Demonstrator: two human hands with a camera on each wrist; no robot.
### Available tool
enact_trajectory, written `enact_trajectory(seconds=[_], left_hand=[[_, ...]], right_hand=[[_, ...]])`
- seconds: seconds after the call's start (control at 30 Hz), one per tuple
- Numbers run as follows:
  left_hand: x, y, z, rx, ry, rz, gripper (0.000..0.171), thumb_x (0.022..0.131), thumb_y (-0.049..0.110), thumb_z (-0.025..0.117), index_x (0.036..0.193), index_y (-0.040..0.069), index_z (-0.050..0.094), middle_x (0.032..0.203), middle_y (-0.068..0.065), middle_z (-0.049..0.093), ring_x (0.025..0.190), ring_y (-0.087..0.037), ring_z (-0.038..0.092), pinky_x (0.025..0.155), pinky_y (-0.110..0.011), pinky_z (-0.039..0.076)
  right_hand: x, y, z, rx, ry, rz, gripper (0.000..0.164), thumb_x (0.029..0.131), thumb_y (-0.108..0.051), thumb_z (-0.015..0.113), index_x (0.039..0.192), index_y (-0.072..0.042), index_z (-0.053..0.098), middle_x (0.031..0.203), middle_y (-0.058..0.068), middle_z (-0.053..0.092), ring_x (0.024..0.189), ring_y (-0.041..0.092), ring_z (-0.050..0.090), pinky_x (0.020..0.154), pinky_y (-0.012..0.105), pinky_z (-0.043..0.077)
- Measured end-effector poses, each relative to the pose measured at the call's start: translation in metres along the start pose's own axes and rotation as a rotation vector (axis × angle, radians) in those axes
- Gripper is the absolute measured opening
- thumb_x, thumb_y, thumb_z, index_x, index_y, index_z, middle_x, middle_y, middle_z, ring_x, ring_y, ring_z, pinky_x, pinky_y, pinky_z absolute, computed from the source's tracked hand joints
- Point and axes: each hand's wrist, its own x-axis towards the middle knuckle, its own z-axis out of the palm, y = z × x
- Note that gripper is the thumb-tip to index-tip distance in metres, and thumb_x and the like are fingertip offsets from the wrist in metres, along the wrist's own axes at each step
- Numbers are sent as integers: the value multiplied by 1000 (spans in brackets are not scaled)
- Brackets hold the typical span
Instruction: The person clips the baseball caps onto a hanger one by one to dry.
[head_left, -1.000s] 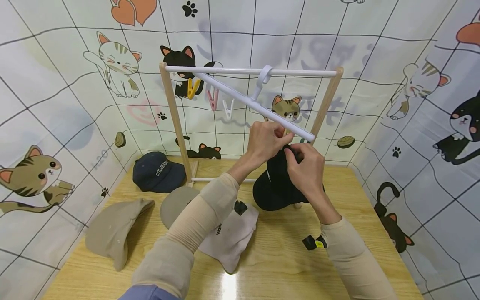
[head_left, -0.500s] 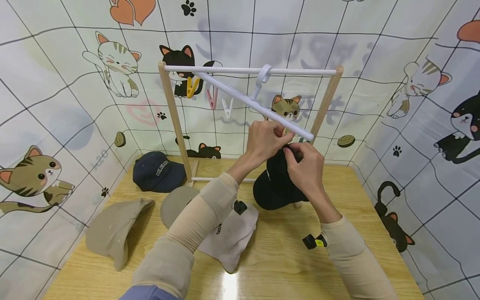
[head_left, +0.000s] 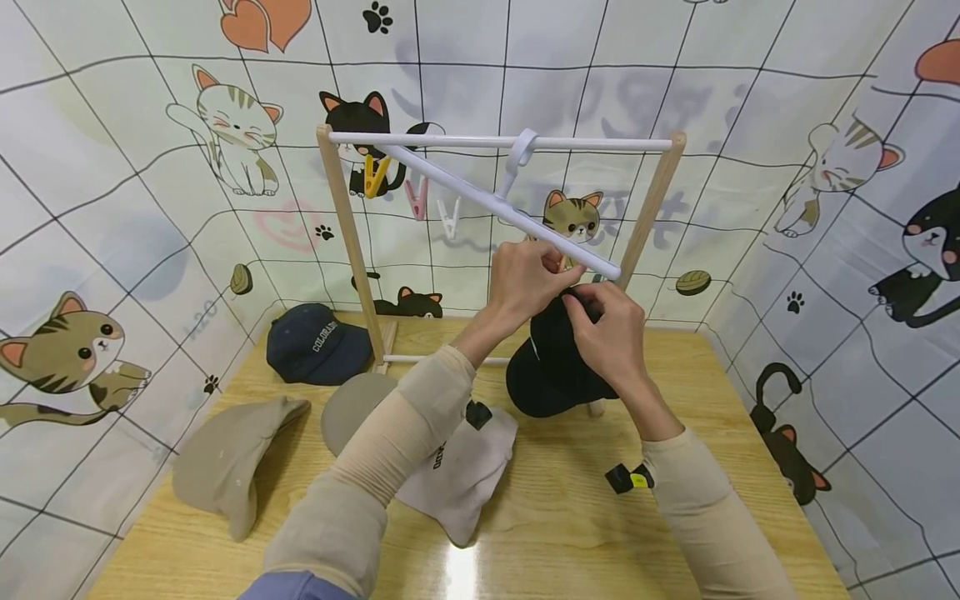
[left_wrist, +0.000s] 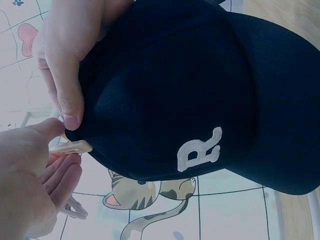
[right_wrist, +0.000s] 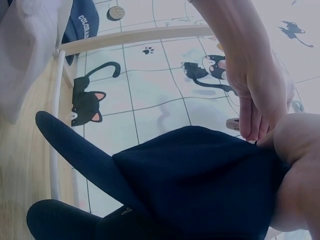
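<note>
A black baseball cap point(head_left: 558, 358) with a white R hangs under the low right end of a tilted white hanger point(head_left: 495, 200). My right hand point(head_left: 611, 333) pinches the cap's back edge between thumb and fingers. Close beside it, my left hand point(head_left: 521, 283) pinches a pale clothespin point(left_wrist: 72, 147), whose tip is at the cap's edge in the left wrist view. Two dark brims show in the right wrist view, an upper brim point(right_wrist: 75, 150) and a lower brim point(right_wrist: 60, 220). In the head view, the fingers hide most of the clothespin.
Yellow point(head_left: 375, 177), pink point(head_left: 416, 200) and white point(head_left: 450, 218) clothespins hang from the hanger on a wood-and-white rack point(head_left: 345, 233). A navy cap point(head_left: 315, 343), an olive cap point(head_left: 221, 454), a grey-beige cap point(head_left: 356, 408) and a pale cap point(head_left: 472, 479) lie on the table point(head_left: 562, 533).
The hanger, its clothespins and both hands have shifted slightly left. The hands keep their grip at the cap's edge.
</note>
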Motion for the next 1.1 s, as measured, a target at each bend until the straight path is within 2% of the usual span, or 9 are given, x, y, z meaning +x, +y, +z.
enact_trajectory(seconds=[0.23,0.43,0.57,0.67,0.9,1.1], left_hand=[[-1,-2,1,19,11,-23,38,96,36,92,71,10,77,70,-3,79,60,-18,71,55,-16,32],[-1,-4,1,24,19,-34,38,95,36,93,72,10,76,69,-4,77,58,-19,68,54,-17,29],[-1,-6,1,36,10,-45,38,96,37,93,74,11,76,74,-3,81,64,-19,74,54,-19,36],[-2,-7,2,43,-1,-52,37,96,38,92,76,12,76,80,-2,85,71,-19,79,55,-22,44],[-3,-11,3,47,-21,-63,35,99,40,88,80,13,77,89,-2,88,80,-17,84,58,-28,53],[-4,-12,3,48,-58,-63,26,104,40,82,100,14,86,99,-4,89,86,-20,85,63,-33,59]], right_hand=[[3,6,1,22,-35,-8,16,103,-9,81,111,5,82,106,23,80,88,39,79,78,13,43],[6,11,2,23,-66,-20,17,104,-8,81,114,5,82,107,23,80,90,40,78,80,23,49],[6,13,2,22,-94,-21,18,105,-8,79,118,5,81,108,24,78,91,39,77,81,34,54],[7,14,2,17,-123,-14,21,106,-8,77,122,4,80,108,24,77,92,39,76,81,37,55],[8,15,2,17,-192,3,23,108,-8,75,127,3,79,108,22,75,91,35,74,81,29,54],[10,18,2,23,-229,26,25,110,-10,72,131,2,78,110,23,77,94,36,76,83,26,55]])
